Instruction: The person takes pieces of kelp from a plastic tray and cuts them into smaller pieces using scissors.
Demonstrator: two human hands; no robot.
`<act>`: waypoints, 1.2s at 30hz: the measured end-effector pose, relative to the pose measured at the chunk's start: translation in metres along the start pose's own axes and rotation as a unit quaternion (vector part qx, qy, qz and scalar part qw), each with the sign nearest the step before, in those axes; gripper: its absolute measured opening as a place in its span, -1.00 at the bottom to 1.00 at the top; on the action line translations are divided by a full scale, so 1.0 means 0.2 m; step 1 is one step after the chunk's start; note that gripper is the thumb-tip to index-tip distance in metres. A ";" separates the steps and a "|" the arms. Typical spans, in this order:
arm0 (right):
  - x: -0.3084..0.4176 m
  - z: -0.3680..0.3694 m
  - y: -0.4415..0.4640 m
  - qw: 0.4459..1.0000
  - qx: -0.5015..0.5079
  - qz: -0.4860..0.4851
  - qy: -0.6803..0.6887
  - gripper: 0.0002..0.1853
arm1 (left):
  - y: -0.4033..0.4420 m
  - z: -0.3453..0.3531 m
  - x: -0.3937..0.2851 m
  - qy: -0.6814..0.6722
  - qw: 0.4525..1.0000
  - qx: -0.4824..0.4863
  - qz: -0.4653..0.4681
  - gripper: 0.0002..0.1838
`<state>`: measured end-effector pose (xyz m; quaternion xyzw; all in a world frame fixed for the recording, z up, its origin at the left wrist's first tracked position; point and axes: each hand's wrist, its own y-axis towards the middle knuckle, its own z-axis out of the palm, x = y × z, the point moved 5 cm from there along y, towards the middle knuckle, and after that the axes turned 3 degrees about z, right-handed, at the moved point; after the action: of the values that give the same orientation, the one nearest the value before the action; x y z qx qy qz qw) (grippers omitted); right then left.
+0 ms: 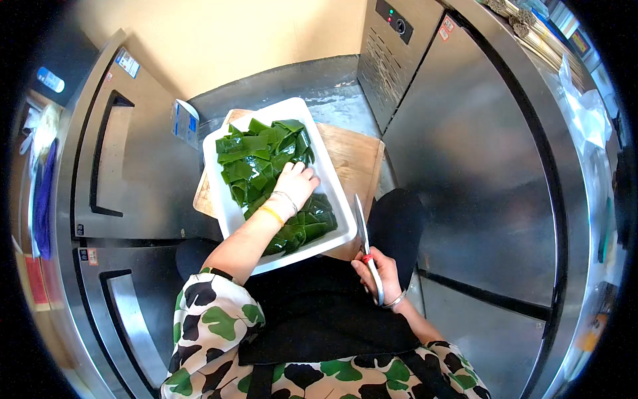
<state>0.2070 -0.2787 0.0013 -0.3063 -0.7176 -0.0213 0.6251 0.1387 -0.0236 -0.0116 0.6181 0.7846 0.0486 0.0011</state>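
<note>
A white rectangular tray (335, 193) lies tilted on a wooden board (352, 156) in front of me. It holds many cut pieces of glossy dark green leaf (256, 156). My left hand (294, 188) rests on the leaf pieces near the tray's middle, fingers bent; whether they pinch a piece is hidden. To the right of the tray's near corner, my right hand (380, 272) is closed around scissors (364, 233) with red and white handles. The blades point away from me and look almost closed.
Steel cabinets with doors stand at the left (143, 159) and right (472, 153). A blue-and-white packet (186, 123) leans by the left cabinet. Clear plastic bags (585, 113) and bundled sticks (531, 30) lie on the right cabinet's top.
</note>
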 end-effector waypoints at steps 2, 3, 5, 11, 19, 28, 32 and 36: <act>0.01 -0.01 0.00 1.000 0.006 0.000 0.001 -0.82 | 0.00 0.01 0.02 0.000 1.000 0.000 0.002 -0.81; 0.01 0.00 0.01 1.000 0.012 -0.005 -0.001 -0.82 | -0.01 0.00 0.04 0.003 1.000 -0.005 0.002 -0.80; 0.00 0.00 0.01 1.000 0.012 -0.005 0.004 -0.82 | -0.03 -0.03 0.05 -0.001 1.000 -0.025 0.002 -0.85; 0.03 0.02 -0.01 0.999 0.024 -0.032 -0.023 -0.82 | -0.18 -0.22 0.14 -0.452 0.839 -0.204 -0.223 -0.80; 0.09 0.19 -0.06 0.984 0.134 0.024 0.114 -0.84 | -0.58 -0.25 0.05 -0.741 0.487 -0.238 -0.397 -0.74; 0.37 0.34 0.14 0.974 0.101 -0.064 0.190 -0.65 | -0.68 -0.29 -0.01 -0.731 0.565 -0.226 -0.309 -0.76; 0.43 0.35 0.32 0.978 0.072 -0.129 0.150 -0.62 | -0.64 -0.47 -0.09 -0.641 0.708 -0.201 -0.218 -0.67; 0.44 0.36 0.42 0.978 0.076 -0.128 0.143 -0.62 | -0.66 -0.43 -0.10 -0.544 0.788 -0.212 -0.196 -0.56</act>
<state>0.1799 -0.1440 0.0352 -0.1572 -0.6536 -0.0900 0.7348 0.0098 -0.0792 0.0617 0.3593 0.7287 -0.1320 0.5678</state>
